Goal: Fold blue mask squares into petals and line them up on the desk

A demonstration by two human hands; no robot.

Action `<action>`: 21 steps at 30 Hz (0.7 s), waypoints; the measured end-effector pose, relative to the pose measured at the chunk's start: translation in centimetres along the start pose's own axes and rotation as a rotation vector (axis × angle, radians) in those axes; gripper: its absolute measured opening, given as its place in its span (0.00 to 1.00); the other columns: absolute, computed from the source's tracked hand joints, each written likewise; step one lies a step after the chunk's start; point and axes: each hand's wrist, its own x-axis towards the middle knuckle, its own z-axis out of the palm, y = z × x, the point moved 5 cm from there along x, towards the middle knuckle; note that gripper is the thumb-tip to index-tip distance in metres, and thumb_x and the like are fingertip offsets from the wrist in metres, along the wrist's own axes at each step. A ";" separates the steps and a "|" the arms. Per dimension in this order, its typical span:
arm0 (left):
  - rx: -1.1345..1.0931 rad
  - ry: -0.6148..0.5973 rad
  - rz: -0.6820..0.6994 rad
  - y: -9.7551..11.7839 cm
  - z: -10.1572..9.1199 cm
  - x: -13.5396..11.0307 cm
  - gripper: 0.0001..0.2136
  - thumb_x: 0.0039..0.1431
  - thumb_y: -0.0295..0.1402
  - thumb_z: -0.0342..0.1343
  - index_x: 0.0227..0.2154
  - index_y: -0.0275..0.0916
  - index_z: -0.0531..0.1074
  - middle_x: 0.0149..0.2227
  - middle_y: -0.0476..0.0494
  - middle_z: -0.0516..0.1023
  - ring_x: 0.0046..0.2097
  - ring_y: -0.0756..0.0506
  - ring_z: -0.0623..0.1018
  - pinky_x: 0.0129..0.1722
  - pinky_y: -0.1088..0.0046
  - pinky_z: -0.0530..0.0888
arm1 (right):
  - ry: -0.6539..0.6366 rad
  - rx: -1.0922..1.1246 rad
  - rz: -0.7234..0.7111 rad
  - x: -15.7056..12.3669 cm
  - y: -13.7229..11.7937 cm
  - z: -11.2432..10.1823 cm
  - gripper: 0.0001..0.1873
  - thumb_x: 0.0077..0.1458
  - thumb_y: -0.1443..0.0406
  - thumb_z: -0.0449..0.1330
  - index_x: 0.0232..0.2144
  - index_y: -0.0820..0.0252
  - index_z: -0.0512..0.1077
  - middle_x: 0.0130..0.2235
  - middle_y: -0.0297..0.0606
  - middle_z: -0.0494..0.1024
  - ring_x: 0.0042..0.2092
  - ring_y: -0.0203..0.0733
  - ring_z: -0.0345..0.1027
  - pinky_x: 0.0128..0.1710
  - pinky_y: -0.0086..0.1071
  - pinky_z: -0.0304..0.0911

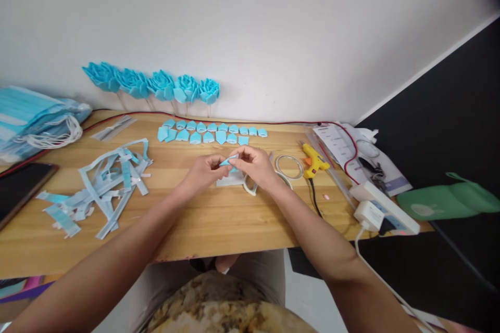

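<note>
My left hand (pixel 203 173) and my right hand (pixel 258 167) meet over the middle of the wooden table. Between their fingertips they pinch a small blue fabric piece (pixel 227 161), partly hidden by the fingers. Beneath them lies a pale sheet (pixel 230 180), mostly covered by the hands. Just beyond, two rows of blue petal-shaped pieces (pixel 208 137) are laid out. A tape roll (pixel 289 166) rests right of my right hand, and a second round roll (pixel 250 186) is partly hidden under that wrist.
Blue fabric flowers (pixel 161 85) on sticks lean along the wall. At left are face masks (pixel 29 114), fabric scraps (pixel 99 187) and a dark phone (pixel 23 190). A yellow glue gun (pixel 313 162), power strip (pixel 385 209) and green bottle (pixel 441 200) occupy the right.
</note>
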 end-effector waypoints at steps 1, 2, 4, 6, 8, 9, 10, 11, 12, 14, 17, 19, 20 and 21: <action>-0.008 -0.004 -0.002 -0.1 0.0 0.0 0.12 0.49 0.41 0.58 0.22 0.36 0.68 0.21 0.52 0.69 0.23 0.53 0.66 0.24 0.77 0.62 | 0.007 -0.015 -0.016 0.0 -0.1 0.0 0.09 0.51 0.59 0.63 0.32 0.59 0.75 0.25 0.30 0.71 0.27 0.33 0.62 0.27 0.27 0.57; -0.024 -0.010 -0.004 -0.1 0.0 0.0 0.12 0.49 0.41 0.58 0.23 0.36 0.69 0.21 0.52 0.69 0.24 0.53 0.66 0.24 0.77 0.62 | 0.016 -0.034 -0.035 -0.1 -0.3 0.0 0.08 0.51 0.60 0.63 0.32 0.59 0.75 0.26 0.30 0.71 0.28 0.33 0.63 0.28 0.27 0.57; -0.066 -0.024 -0.008 -0.1 -0.1 0.0 0.12 0.49 0.41 0.59 0.24 0.36 0.69 0.22 0.52 0.70 0.24 0.53 0.67 0.25 0.77 0.64 | 0.037 -0.086 -0.089 -0.2 -0.7 -0.1 0.06 0.53 0.62 0.62 0.32 0.58 0.75 0.27 0.31 0.73 0.29 0.33 0.65 0.29 0.28 0.59; -0.108 -0.030 -0.014 -0.1 -0.1 0.0 0.11 0.48 0.40 0.60 0.25 0.36 0.70 0.22 0.52 0.71 0.24 0.53 0.68 0.26 0.77 0.65 | 0.054 -0.161 -0.173 -0.2 -1.3 -0.2 0.04 0.54 0.63 0.61 0.32 0.57 0.76 0.29 0.32 0.75 0.30 0.34 0.67 0.32 0.29 0.62; -0.148 -0.030 -0.027 0.0 -0.2 0.0 0.11 0.47 0.40 0.61 0.25 0.36 0.70 0.22 0.52 0.71 0.24 0.53 0.68 0.26 0.77 0.66 | 0.069 -0.251 -0.279 -0.3 -1.8 -0.3 0.04 0.55 0.65 0.60 0.32 0.56 0.76 0.31 0.33 0.77 0.34 0.36 0.69 0.36 0.31 0.63; -0.169 -0.030 -0.035 0.0 -0.2 -0.1 0.11 0.47 0.40 0.61 0.25 0.36 0.70 0.21 0.52 0.70 0.24 0.53 0.68 0.26 0.77 0.66 | 0.072 -0.294 -0.330 -0.4 -2.0 -0.3 0.05 0.56 0.66 0.60 0.33 0.55 0.76 0.33 0.34 0.78 0.36 0.37 0.70 0.38 0.32 0.64; -0.190 -0.033 -0.044 0.1 -0.1 -0.1 0.12 0.46 0.40 0.62 0.25 0.36 0.70 0.21 0.52 0.70 0.24 0.53 0.68 0.26 0.77 0.66 | 0.073 -0.334 -0.376 -0.5 -2.2 -0.3 0.06 0.57 0.66 0.59 0.33 0.54 0.77 0.34 0.34 0.79 0.37 0.38 0.71 0.40 0.33 0.64; -0.211 -0.038 -0.052 0.2 -0.1 -0.1 0.12 0.47 0.40 0.62 0.25 0.36 0.70 0.21 0.52 0.71 0.24 0.53 0.68 0.26 0.77 0.67 | 0.073 -0.368 -0.415 -0.5 -2.3 -0.3 0.07 0.57 0.67 0.58 0.35 0.54 0.77 0.35 0.35 0.79 0.38 0.38 0.71 0.41 0.34 0.65; -0.230 -0.044 -0.059 0.2 0.0 -0.1 0.13 0.47 0.41 0.62 0.25 0.36 0.70 0.21 0.52 0.71 0.23 0.53 0.68 0.26 0.77 0.67 | 0.069 -0.395 -0.447 -0.6 -2.3 -0.4 0.08 0.58 0.67 0.58 0.36 0.53 0.77 0.36 0.35 0.80 0.39 0.38 0.71 0.41 0.34 0.65; -0.266 -0.048 -0.065 0.3 0.0 -0.1 0.13 0.47 0.41 0.62 0.25 0.36 0.70 0.21 0.51 0.72 0.23 0.54 0.68 0.26 0.77 0.67 | 0.056 -0.433 -0.496 -0.7 -2.4 -0.3 0.10 0.59 0.68 0.56 0.39 0.53 0.77 0.38 0.36 0.80 0.40 0.38 0.72 0.41 0.34 0.66; -0.308 -0.034 -0.060 0.2 0.0 -0.2 0.13 0.47 0.41 0.63 0.25 0.35 0.70 0.21 0.52 0.71 0.23 0.54 0.68 0.26 0.77 0.66 | 0.050 -0.452 -0.541 -0.9 -2.5 -0.3 0.13 0.60 0.69 0.54 0.42 0.51 0.76 0.39 0.37 0.80 0.41 0.38 0.72 0.42 0.34 0.66; -0.334 -0.024 -0.061 0.2 0.0 -0.2 0.13 0.47 0.40 0.63 0.25 0.36 0.70 0.21 0.52 0.71 0.23 0.54 0.68 0.26 0.77 0.66 | 0.048 -0.451 -0.558 -0.9 -2.5 -0.3 0.14 0.61 0.69 0.54 0.43 0.51 0.76 0.40 0.37 0.80 0.42 0.38 0.72 0.42 0.34 0.67; -0.345 -0.021 -0.063 0.1 0.0 -0.2 0.13 0.47 0.40 0.63 0.25 0.36 0.70 0.21 0.52 0.71 0.23 0.54 0.68 0.26 0.77 0.66 | 0.046 -0.450 -0.565 -0.9 -2.5 -0.3 0.14 0.61 0.69 0.54 0.43 0.50 0.76 0.40 0.37 0.80 0.42 0.38 0.72 0.42 0.34 0.67; -0.354 -0.019 -0.064 0.1 0.0 -0.2 0.13 0.47 0.40 0.64 0.25 0.36 0.70 0.20 0.52 0.71 0.23 0.53 0.68 0.26 0.77 0.66 | 0.043 -0.452 -0.572 -0.9 -2.5 -0.2 0.15 0.61 0.70 0.53 0.44 0.50 0.76 0.40 0.37 0.80 0.42 0.38 0.72 0.42 0.34 0.67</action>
